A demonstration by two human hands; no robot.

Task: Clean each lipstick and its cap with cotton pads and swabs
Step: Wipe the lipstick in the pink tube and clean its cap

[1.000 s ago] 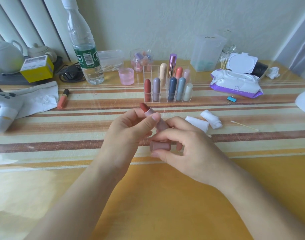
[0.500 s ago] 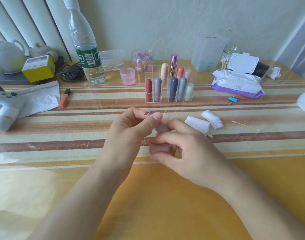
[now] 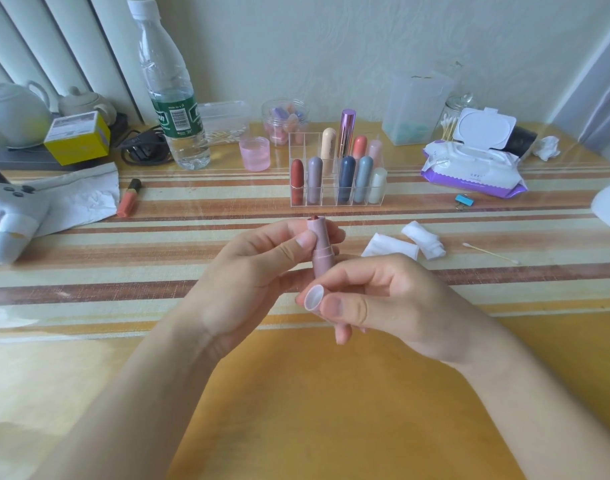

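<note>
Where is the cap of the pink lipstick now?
Head view, near the centre: the right hand pinches the cap just below the pink lipstick, which the left hand holds.

Near the middle of the table point(image 3: 296, 393), the left hand point(image 3: 248, 271) holds a lipstick point(image 3: 322, 258) upright. The right hand point(image 3: 393, 306) is just right of it and nearer, pinching the cap point(image 3: 314, 297) in front of the lipstick's base. Beyond the hands stands an organiser point(image 3: 305, 147) with lipsticks in its compartments. A cup point(image 3: 255, 154) sits just left of it, with a jar point(image 3: 284, 121) behind the cup and a water bottle point(image 3: 175, 109) farther left. Right of the hands lie cotton pads point(image 3: 390, 245), then a swab point(image 3: 490, 253). A pack of wipes point(image 3: 469, 171) lies far right, with a binder clip point(image 3: 464, 200) just in front of it. At left, a loose tube point(image 3: 128, 197) lies beside a sheet of paper point(image 3: 81, 199), with a controller point(image 3: 12, 216) at the paper's left.
</note>
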